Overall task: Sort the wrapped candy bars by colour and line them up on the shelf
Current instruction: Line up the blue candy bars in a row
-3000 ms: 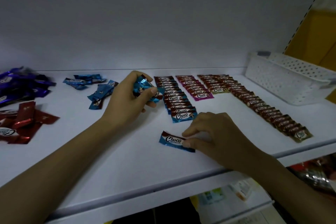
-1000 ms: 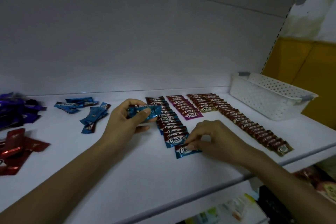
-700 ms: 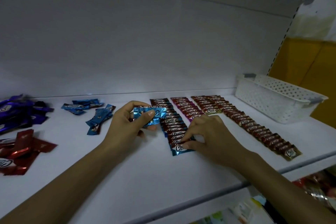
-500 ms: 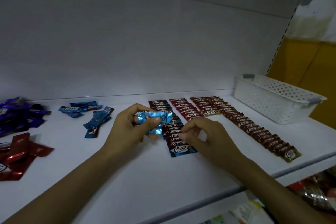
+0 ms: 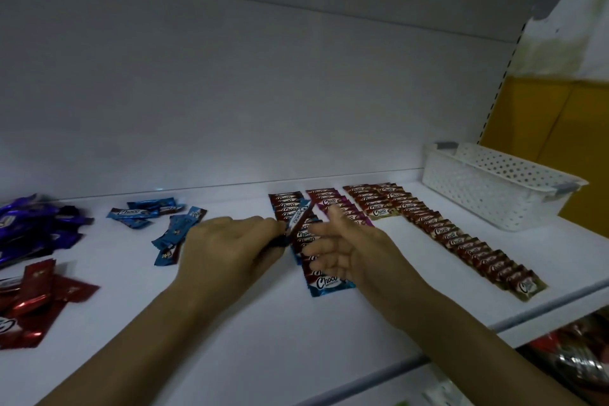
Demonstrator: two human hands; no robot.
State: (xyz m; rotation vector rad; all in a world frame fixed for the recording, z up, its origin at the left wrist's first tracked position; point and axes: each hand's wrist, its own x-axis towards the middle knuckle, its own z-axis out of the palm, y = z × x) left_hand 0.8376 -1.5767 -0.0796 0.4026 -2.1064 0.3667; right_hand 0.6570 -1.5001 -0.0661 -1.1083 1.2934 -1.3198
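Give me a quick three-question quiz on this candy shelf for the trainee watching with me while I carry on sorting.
1. True or false: the white perforated plastic basket stands at the left end of the white shelf.
2. Which hand grips a blue-wrapped candy bar? A) left hand B) right hand C) neither
3. Fill in: the loose foil-wrapped bars nearest the shelf's front left corner are ____.
Key: 1 false, it stands at the right end. 2 A; the right hand is open. 3 red.
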